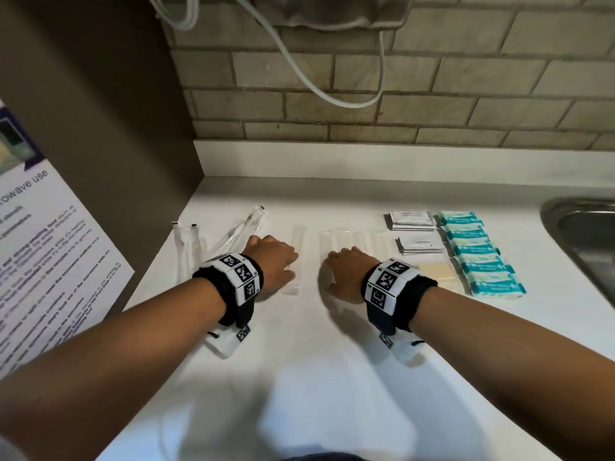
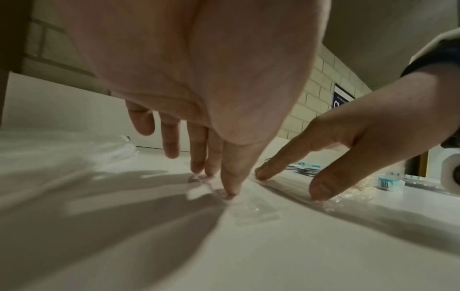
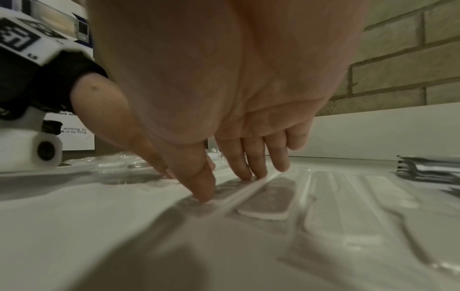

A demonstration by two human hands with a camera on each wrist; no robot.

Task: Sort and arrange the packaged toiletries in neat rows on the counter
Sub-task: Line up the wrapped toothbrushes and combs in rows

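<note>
Both hands lie palm down on the white counter (image 1: 316, 377) with fingers straight. My left hand (image 1: 274, 261) presses its fingertips (image 2: 230, 189) on one long clear packet (image 1: 293, 287), which lies apart to the left of the others. My right hand (image 1: 346, 272) presses thumb and fingertips (image 3: 248, 173) on the left end of a side-by-side row of similar clear packets (image 1: 362, 239), each holding a flat pale stick (image 3: 268, 198). A narrow gap separates the single packet from the row.
Clear toothbrush packets (image 1: 189, 247) lie loose at the left by a dark cabinet wall with a poster (image 1: 50, 261). Right of the row are two grey sachet stacks (image 1: 412, 219), a beige packet (image 1: 436, 272) and a column of teal packets (image 1: 476, 251). A steel sink (image 1: 585, 234) borders the far right.
</note>
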